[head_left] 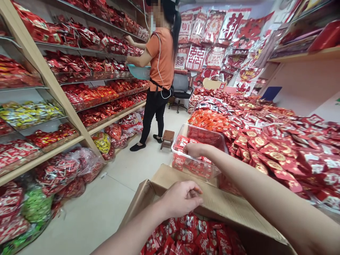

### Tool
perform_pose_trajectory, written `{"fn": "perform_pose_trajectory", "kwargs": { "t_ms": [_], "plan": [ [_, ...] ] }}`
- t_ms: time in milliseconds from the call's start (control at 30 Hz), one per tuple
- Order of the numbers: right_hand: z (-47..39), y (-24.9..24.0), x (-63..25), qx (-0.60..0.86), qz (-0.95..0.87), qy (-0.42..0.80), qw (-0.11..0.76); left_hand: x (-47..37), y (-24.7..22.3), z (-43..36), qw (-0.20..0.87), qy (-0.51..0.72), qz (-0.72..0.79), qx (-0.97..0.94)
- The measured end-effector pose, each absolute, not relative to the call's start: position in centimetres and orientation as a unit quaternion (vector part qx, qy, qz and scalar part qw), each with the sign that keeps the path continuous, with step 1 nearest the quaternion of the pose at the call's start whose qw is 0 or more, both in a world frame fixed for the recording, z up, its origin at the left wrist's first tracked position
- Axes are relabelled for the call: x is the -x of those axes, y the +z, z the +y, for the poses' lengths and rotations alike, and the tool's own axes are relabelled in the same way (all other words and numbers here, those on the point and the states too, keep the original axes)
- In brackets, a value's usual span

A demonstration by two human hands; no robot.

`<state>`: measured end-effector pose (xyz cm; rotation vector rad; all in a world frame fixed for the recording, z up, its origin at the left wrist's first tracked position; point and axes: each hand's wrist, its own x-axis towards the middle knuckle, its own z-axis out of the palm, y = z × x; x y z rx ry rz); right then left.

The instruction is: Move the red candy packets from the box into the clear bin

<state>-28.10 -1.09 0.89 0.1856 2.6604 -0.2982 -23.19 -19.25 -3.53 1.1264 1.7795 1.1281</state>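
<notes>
My left hand (183,199) hovers over an open cardboard box (239,209), its fingers loosely bent, thumb apart, and nothing visible in it. Small red candy packets (191,235) with white print fill the bottom of that box. Beyond the box's far flap stands a clear plastic bin (212,131) with similar red packets (183,161) inside. My right hand (196,150) reaches over the bin's near side, fingers curled downward among or just above the packets. Whatever its fingertips hold, if anything, is hidden.
A big heap of red packets (265,145) covers the right side. Shelves of wrapped sweets (87,69) line the left wall, with bulging bags (61,168) beneath. A person (162,60) holding a teal basin (139,72) stands at the shelves, near a small brown stool (168,136).
</notes>
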Motion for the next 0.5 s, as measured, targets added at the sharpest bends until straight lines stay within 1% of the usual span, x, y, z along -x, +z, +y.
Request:
{"fn": "perform_pose_trajectory", "kwargs": {
  "t_ms": [167, 267, 367, 433, 500],
  "plan": [
    [-1.8, 0.7, 27.7, -0.082, 0.948, -0.164, 0.261, 23.0, -3.4, -19.0, 0.362, 0.439, 0.696, -0.437],
    [-1.9, 1.1, 27.7, -0.094, 0.951, -0.169, 0.243, 23.2, -3.3, -19.1, 0.374, 0.439, 0.691, -0.436],
    [-1.8, 3.1, 26.6, -0.120, 0.969, -0.144, 0.163, 23.4, -2.7, -19.5, 0.396, 0.411, 0.677, -0.464],
    [-2.1, 5.4, 24.1, -0.140, 0.979, -0.127, 0.082, 23.2, -2.5, -19.9, 0.430, 0.341, 0.660, -0.513],
    [-2.8, 7.5, 20.0, -0.134, 0.980, -0.148, 0.004, 22.2, -3.1, -20.1, 0.470, 0.237, 0.623, -0.579]
  ]
}}
